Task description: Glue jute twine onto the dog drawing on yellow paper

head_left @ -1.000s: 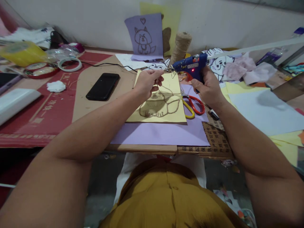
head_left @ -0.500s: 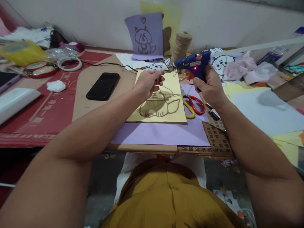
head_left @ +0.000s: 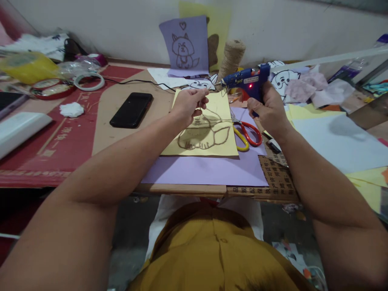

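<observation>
Shifted slightly rightward over the past second, a blue glue gun [head_left: 247,81] is gripped by its handle in the right hand [head_left: 268,108], nozzle near the left hand [head_left: 189,106], whose fingertips pinch together, apparently on a thin strand [head_left: 218,120]. Beneath the left hand lies a yellow sheet [head_left: 169,150]. Likely light and rigid, the gun is best held by its handle, clear of the nozzle; the strand looks limp, suiting a fingertip pinch.

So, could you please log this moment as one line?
left hand: pinched, over drawing | right hand: gripping glue gun | gun light: red
</observation>
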Demonstrator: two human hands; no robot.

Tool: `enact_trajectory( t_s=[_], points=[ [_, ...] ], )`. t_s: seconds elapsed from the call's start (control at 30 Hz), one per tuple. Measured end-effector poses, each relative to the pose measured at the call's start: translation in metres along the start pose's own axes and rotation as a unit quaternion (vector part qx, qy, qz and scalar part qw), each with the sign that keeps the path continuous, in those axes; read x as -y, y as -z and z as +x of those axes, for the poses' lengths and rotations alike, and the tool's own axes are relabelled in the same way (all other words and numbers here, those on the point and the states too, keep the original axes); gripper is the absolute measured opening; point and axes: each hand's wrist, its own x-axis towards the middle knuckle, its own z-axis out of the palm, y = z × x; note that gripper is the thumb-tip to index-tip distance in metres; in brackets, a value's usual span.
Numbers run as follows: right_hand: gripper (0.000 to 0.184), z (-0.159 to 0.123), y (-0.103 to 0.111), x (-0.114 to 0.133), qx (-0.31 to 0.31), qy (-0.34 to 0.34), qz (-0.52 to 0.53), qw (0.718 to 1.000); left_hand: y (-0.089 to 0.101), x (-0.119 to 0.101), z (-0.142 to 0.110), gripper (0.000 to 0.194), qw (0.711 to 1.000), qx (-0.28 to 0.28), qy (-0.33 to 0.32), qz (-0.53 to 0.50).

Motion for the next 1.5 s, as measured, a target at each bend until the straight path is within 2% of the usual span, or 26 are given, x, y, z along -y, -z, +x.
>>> enact_trajectory(
  t_s=[0.17,0.33,0.43,0.5,0.57,0.67,0.77,0.83,0.93,1.0,1.2,1.5],
  points=[
    [0.046,0.007,-0.006,-0.033,-0.012,-0.078,0.055,0.995,0.000,0.001,-0.002,0.034,0.999,0.003,-0.032,0.025],
    [0.034,0.010,-0.012,-0.057,-0.057,-0.238,0.106,0.964,-0.002,0.005,-0.005,0.034,0.996,0.024,-0.066,0.060],
    [0.027,0.010,-0.011,-0.060,-0.029,-0.320,0.080,0.944,-0.003,0.009,-0.006,0.028,0.993,0.035,-0.090,0.072],
    [0.024,0.009,-0.007,-0.058,-0.011,-0.343,0.030,0.939,-0.004,0.011,-0.007,0.024,0.992,0.038,-0.099,0.075],
    [0.022,0.008,-0.001,-0.054,-0.007,-0.320,-0.055,0.946,-0.006,0.011,-0.008,0.022,0.991,0.039,-0.100,0.075],
    [0.023,0.005,0.006,-0.046,-0.035,-0.225,-0.174,0.958,-0.009,0.009,-0.011,0.022,0.992,0.043,-0.095,0.074],
    [0.031,0.002,0.006,-0.035,-0.048,-0.148,-0.227,0.961,-0.011,0.007,-0.015,0.022,0.992,0.058,-0.083,0.069],
    [0.033,0.000,0.003,-0.026,-0.048,-0.092,-0.220,0.970,-0.012,0.006,-0.018,0.022,0.992,0.074,-0.077,0.063],
    [0.031,-0.003,-0.001,-0.006,-0.059,0.010,-0.132,0.989,-0.015,0.005,-0.023,0.020,0.990,0.096,-0.077,0.062],
    [0.032,-0.006,-0.003,0.009,-0.060,0.054,-0.083,0.993,-0.016,0.005,-0.026,0.020,0.989,0.107,-0.077,0.062],
    [0.027,-0.013,-0.006,0.040,-0.040,0.101,-0.063,0.992,-0.019,0.004,-0.031,0.027,0.987,0.129,-0.073,0.060],
    [0.018,-0.016,-0.009,0.046,-0.023,0.135,-0.085,0.987,-0.019,0.005,-0.030,0.024,0.980,0.155,-0.080,0.098]
  ],
)
